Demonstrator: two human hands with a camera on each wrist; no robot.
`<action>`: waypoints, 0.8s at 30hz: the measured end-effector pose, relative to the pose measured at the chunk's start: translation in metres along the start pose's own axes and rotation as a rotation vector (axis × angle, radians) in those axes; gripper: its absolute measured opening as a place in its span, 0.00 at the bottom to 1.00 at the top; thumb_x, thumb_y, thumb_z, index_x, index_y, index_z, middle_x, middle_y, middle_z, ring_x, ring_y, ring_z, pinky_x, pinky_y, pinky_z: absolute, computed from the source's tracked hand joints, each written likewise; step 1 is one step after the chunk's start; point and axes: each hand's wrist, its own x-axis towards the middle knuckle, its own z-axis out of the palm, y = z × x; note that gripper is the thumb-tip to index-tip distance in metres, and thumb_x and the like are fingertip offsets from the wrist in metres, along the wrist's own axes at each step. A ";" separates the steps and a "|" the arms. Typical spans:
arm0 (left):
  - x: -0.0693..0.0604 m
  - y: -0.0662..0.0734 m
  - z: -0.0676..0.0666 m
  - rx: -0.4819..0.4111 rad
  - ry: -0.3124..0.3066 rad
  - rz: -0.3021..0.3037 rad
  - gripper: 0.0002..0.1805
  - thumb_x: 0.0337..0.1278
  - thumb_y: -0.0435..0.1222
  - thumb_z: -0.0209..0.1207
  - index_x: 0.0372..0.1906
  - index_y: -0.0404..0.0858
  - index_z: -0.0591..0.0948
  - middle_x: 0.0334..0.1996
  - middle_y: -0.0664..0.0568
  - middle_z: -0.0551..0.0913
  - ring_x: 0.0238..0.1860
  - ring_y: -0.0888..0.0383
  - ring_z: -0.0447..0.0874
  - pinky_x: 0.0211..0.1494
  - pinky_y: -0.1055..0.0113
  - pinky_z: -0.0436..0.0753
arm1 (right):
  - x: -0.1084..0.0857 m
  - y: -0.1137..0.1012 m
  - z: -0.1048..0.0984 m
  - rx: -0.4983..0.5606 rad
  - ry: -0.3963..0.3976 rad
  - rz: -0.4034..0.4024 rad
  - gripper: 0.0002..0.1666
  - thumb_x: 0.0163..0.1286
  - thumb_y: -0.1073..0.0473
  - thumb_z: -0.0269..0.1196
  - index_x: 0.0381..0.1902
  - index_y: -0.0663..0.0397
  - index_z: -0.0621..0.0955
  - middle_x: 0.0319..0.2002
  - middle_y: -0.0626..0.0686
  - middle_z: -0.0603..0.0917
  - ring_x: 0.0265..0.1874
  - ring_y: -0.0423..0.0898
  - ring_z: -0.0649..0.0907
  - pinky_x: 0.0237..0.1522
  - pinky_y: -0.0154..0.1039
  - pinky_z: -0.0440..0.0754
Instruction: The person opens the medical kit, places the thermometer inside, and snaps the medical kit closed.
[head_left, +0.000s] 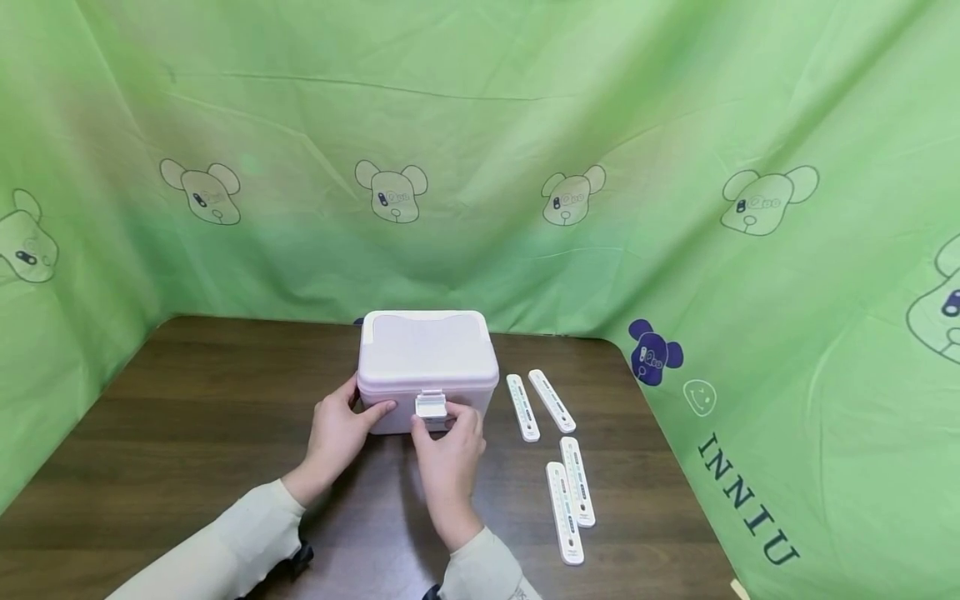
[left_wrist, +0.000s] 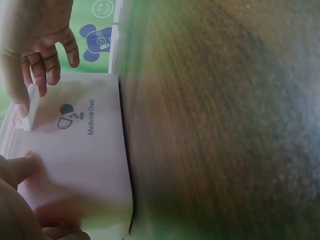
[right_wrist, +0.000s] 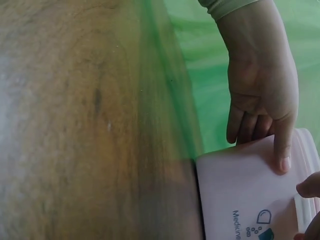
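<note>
Wooden table (head_left: pixel 225 383), left hand (head_left: pixel 335 435) partly behind box (head_left: pixel 427 354), right hand (head_left: pixel 452 458) seemingly pinching latch (head_left: pixel 431 406)

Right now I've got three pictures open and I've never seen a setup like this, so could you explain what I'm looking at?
There is no machine here, just a person's bare left hand and right hand. The wide picture comes from a camera worn on the head, looking forward and down. The other two come from cameras worn on each wrist, showing the same work close up and turned sideways. On the brown wooden table stands a pale pink medicine chest, lid down; the left wrist picture shows its printed name. The left hand holds its left side, thumb on the front. The right hand pinches the white latch between thumb and finger. To the right of the chest lie four white thermometers. A green curtain with bear heads hangs behind.
</note>
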 end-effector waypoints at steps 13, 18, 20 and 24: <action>0.002 -0.004 -0.002 -0.032 -0.041 -0.001 0.37 0.52 0.47 0.77 0.65 0.37 0.80 0.59 0.41 0.85 0.62 0.46 0.83 0.63 0.49 0.82 | 0.018 0.016 -0.024 -0.115 -0.232 -0.153 0.31 0.53 0.49 0.80 0.49 0.55 0.79 0.46 0.54 0.82 0.47 0.54 0.81 0.53 0.53 0.75; 0.000 -0.004 -0.010 -0.049 -0.061 0.017 0.34 0.55 0.45 0.75 0.65 0.36 0.80 0.59 0.41 0.85 0.60 0.45 0.85 0.60 0.51 0.84 | 0.035 0.039 -0.050 -0.043 -0.383 -0.343 0.27 0.60 0.54 0.76 0.55 0.54 0.80 0.50 0.51 0.81 0.47 0.47 0.81 0.54 0.47 0.79; -0.001 -0.003 -0.015 -0.052 -0.049 0.032 0.33 0.55 0.44 0.75 0.65 0.36 0.80 0.58 0.41 0.85 0.59 0.45 0.85 0.60 0.51 0.85 | 0.043 0.048 -0.060 -0.036 -0.417 -0.426 0.27 0.61 0.56 0.76 0.56 0.55 0.80 0.50 0.51 0.82 0.48 0.46 0.81 0.54 0.45 0.80; 0.001 -0.002 -0.025 -0.024 -0.022 0.091 0.33 0.56 0.42 0.75 0.66 0.36 0.79 0.59 0.41 0.85 0.59 0.44 0.85 0.60 0.50 0.84 | 0.058 0.061 -0.074 -0.058 -0.438 -0.534 0.26 0.61 0.56 0.76 0.56 0.55 0.81 0.51 0.50 0.82 0.50 0.46 0.81 0.56 0.45 0.81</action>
